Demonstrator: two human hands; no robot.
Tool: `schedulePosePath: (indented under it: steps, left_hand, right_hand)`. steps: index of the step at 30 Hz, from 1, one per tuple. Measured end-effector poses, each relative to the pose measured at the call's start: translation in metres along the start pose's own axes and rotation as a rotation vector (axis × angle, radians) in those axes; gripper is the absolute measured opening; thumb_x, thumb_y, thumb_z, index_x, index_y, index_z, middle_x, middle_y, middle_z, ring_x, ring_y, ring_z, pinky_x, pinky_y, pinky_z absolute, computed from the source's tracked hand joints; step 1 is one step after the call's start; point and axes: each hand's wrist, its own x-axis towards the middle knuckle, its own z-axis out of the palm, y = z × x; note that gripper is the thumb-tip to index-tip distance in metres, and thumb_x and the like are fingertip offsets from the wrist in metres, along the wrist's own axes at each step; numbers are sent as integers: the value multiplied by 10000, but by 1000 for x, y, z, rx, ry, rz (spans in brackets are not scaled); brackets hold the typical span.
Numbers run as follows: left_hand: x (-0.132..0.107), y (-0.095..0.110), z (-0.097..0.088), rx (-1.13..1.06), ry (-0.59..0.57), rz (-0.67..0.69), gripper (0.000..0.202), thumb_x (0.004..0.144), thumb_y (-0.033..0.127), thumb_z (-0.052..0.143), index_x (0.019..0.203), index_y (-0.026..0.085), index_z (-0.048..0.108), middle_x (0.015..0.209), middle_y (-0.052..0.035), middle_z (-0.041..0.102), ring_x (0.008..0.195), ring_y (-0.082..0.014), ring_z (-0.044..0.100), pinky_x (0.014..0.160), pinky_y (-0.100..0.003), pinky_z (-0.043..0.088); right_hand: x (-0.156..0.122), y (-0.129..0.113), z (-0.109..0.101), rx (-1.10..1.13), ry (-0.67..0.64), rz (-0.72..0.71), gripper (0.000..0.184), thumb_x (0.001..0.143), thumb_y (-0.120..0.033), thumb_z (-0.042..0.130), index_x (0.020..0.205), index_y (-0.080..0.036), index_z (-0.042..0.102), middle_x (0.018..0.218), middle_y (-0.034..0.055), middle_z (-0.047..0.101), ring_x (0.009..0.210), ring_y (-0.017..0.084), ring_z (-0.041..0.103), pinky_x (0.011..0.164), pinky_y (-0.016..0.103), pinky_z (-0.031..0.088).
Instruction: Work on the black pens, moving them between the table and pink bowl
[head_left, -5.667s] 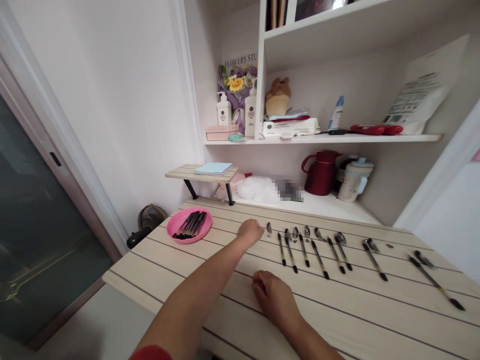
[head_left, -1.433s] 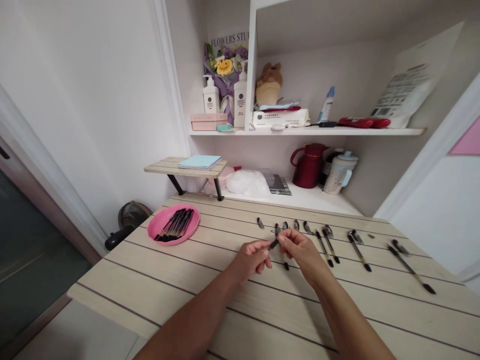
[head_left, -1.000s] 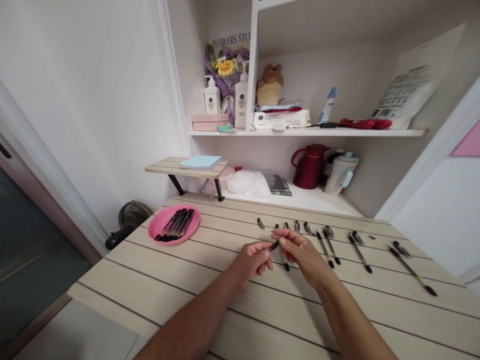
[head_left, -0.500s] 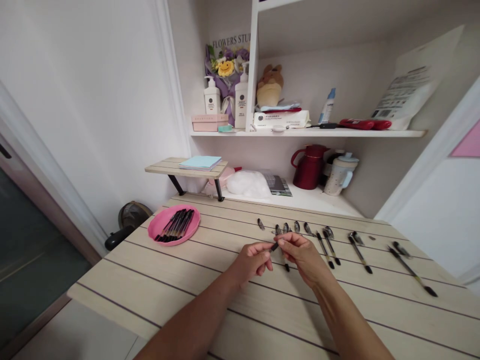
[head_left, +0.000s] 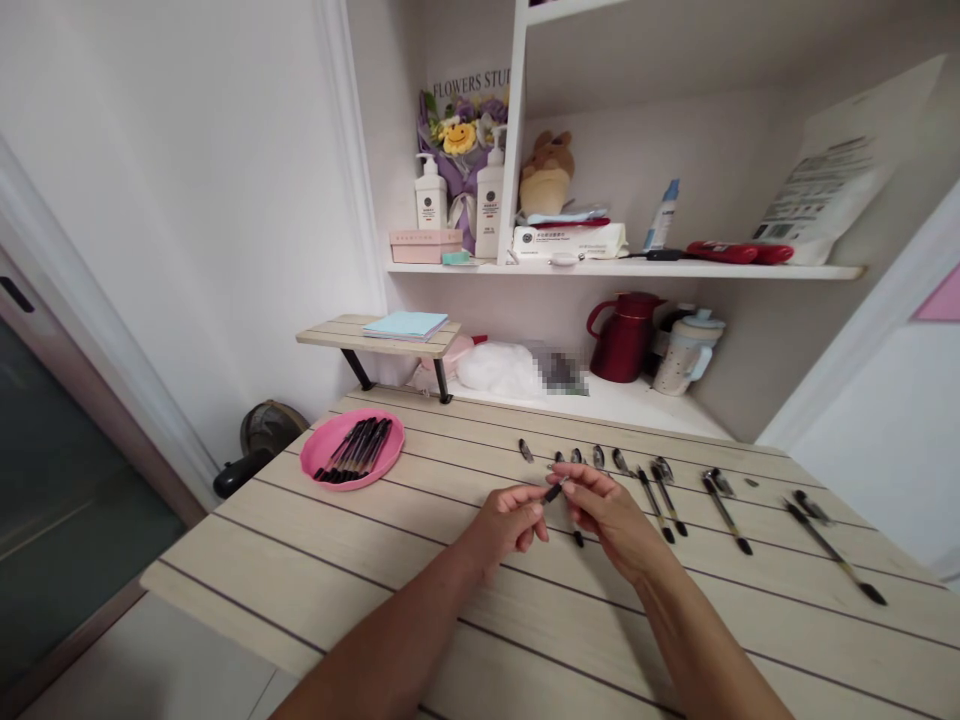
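A pen [head_left: 553, 492] with a black grip is held over the middle of the table, pointing up to the right. My left hand [head_left: 511, 520] is closed around its barrel, most of which the fingers hide. At its upper end, the thumb and fingertips of my right hand [head_left: 604, 505] pinch the pale tip. Beyond and to the right of my hands lie several black-ended pens [head_left: 726, 510] and small dark caps [head_left: 619, 460] in a loose row. One more pen [head_left: 578, 538] is partly covered by my right hand.
A pink tray [head_left: 311, 445] with several pens stands at the left. Behind it is a small wooden riser [head_left: 337, 330] bearing blue paper [head_left: 405, 324]. A red jug [head_left: 624, 340] and a pale cup [head_left: 682, 350] stand at the back, beneath a loaded shelf [head_left: 465, 268].
The right fingertips have slid a little toward the pen's end, so more of the black grip shows. The view has shifted slightly; the things on the table stay put.
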Motion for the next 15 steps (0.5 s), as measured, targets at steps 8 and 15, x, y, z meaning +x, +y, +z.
schedulePosePath:
  steps: [8, 15]
  left_hand:
    - [1, -2, -1, 7, 3, 4, 472, 727, 373, 567, 1127, 124, 544, 582, -1, 589, 372, -32, 360, 410, -183, 236]
    - [1, -4, -1, 22, -11, 0, 461, 724, 367, 568, 1114, 120, 555, 586, -5, 591, 373, -29, 351, 408, -181, 226]
  right_hand:
    - [0, -1, -1, -30, 12, -8, 337, 603, -412, 687, 836, -183, 606, 609, -28, 523, 457, 64, 369, 425, 202, 254]
    - [0, 1, -2, -24, 34, 7, 349, 587, -405, 699, 832, -166, 628, 533, -38, 494, 431, 60, 349, 406, 201, 241]
